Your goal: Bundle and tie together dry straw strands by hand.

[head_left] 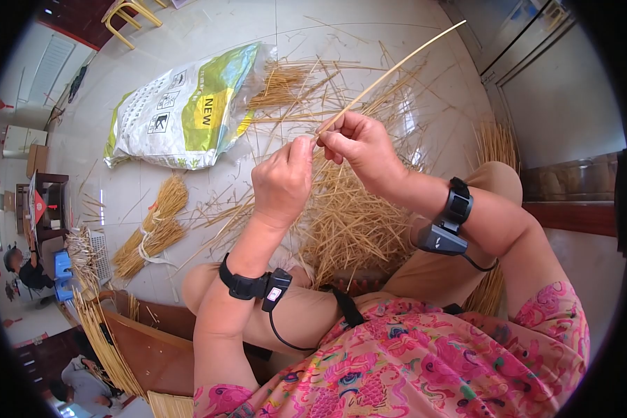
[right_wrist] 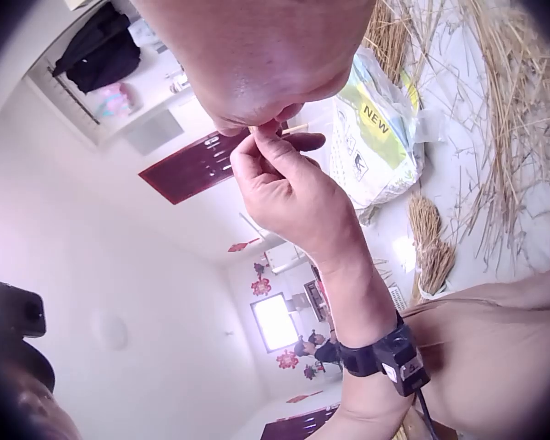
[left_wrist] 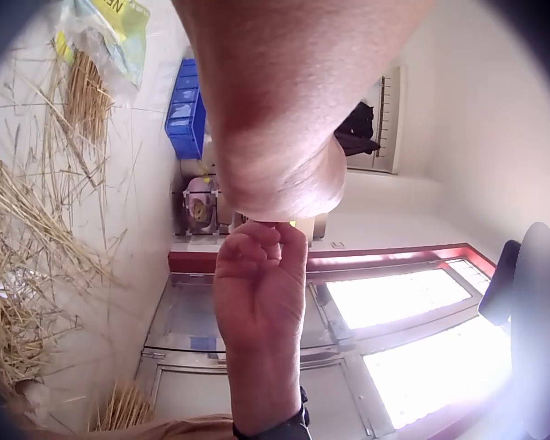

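A long pale straw stalk (head_left: 404, 61) slants up to the far right from between the two hands, above the litter of straw. My right hand (head_left: 359, 148) pinches it near its lower end, with thumb and forefinger together. Close against it, my left hand (head_left: 284, 180) has its fingers curled and its back toward the head camera. In the right wrist view the left hand (right_wrist: 298, 197) pinches the stalk's end between thumb and forefinger. The left wrist view shows the right hand (left_wrist: 264, 289) with bent fingers, its fingertips hidden behind the left hand.
Below the hands lies a heap of loose straw (head_left: 359, 226). A white and green plastic sack (head_left: 181, 111) lies on the tiled floor, with a tied straw bundle (head_left: 153, 226) nearer. A brown wooden box (head_left: 150, 348) stands at lower left. Metal-framed doors (head_left: 571, 90) are at right.
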`<state>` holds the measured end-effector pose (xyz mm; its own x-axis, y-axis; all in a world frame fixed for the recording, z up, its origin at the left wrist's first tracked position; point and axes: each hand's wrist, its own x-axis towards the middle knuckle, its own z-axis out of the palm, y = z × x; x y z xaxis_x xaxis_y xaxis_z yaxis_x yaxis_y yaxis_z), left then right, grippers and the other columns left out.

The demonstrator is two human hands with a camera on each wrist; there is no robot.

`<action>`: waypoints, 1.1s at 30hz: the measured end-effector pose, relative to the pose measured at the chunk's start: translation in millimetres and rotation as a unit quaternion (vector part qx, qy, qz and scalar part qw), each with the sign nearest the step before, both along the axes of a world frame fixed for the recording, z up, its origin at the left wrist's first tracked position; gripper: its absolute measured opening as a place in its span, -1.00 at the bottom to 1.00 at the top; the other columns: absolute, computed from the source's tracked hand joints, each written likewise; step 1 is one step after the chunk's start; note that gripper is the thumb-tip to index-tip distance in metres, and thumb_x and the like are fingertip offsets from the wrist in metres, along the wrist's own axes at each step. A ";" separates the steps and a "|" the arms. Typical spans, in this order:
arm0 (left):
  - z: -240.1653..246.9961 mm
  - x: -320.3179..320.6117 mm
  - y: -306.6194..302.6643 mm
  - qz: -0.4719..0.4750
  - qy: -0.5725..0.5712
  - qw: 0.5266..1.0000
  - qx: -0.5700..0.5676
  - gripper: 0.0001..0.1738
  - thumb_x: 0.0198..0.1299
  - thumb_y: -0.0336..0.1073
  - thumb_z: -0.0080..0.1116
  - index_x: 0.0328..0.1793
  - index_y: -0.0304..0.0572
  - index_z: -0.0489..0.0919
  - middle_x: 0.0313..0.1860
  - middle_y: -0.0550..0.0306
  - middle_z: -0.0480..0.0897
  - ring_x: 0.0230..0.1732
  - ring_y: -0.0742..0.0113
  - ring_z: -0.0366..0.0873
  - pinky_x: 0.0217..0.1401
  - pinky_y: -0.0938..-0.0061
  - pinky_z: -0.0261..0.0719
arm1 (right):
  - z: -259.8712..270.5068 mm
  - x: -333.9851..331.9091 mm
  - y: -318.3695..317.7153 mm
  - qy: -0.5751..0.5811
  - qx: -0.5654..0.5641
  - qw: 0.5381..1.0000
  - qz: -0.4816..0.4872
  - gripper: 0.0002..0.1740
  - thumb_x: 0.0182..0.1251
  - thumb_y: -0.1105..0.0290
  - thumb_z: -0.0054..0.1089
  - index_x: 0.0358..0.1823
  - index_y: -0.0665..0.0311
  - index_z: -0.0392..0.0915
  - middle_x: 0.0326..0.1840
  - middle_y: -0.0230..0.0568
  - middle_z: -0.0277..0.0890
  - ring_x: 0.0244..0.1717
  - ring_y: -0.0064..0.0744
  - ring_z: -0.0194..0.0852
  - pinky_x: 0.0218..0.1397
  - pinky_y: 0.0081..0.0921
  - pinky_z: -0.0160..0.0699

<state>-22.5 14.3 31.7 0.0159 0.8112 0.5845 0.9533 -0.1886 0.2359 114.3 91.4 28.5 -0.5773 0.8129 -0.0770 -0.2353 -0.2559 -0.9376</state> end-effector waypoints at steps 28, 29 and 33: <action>-0.6 1.7 -1.4 -0.009 -0.015 1.000 -0.001 -0.91 0.19 -0.39 0.10 -0.22 -0.15 0.44 -0.57 0.08 0.56 -0.57 0.14 0.56 -0.60 0.33 0.45 | -3.2 4.3 1.6 0.012 0.022 0.999 0.021 -0.91 0.23 0.49 0.14 -0.29 0.36 0.51 -0.41 -0.33 0.52 -0.45 -0.63 0.44 -0.40 -0.67 0.44; -0.5 1.7 -1.4 -0.007 -0.014 1.000 -0.002 -0.91 0.19 -0.38 0.10 -0.22 -0.15 0.44 -0.57 0.08 0.56 -0.57 0.15 0.56 -0.61 0.33 0.45 | -3.0 4.2 1.5 0.011 0.021 0.999 0.021 -0.91 0.23 0.49 0.15 -0.29 0.36 0.51 -0.42 -0.33 0.52 -0.45 -0.63 0.44 -0.39 -0.67 0.44; -0.2 1.9 -2.0 0.001 0.001 1.000 0.002 -0.92 0.19 -0.38 0.10 -0.23 -0.15 0.45 -0.57 0.09 0.55 -0.58 0.15 0.55 -0.62 0.33 0.44 | 2.6 2.6 -0.8 0.012 0.013 1.000 0.012 -0.93 0.19 0.50 0.14 -0.36 0.36 0.50 -0.47 -0.36 0.49 -0.48 -0.65 0.42 -0.41 -0.67 0.45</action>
<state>-20.6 12.3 31.5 0.0155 0.8083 0.5885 0.9540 -0.1882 0.2334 116.9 90.7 31.1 -0.5987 0.7999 -0.0416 -0.2525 -0.2378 -0.9379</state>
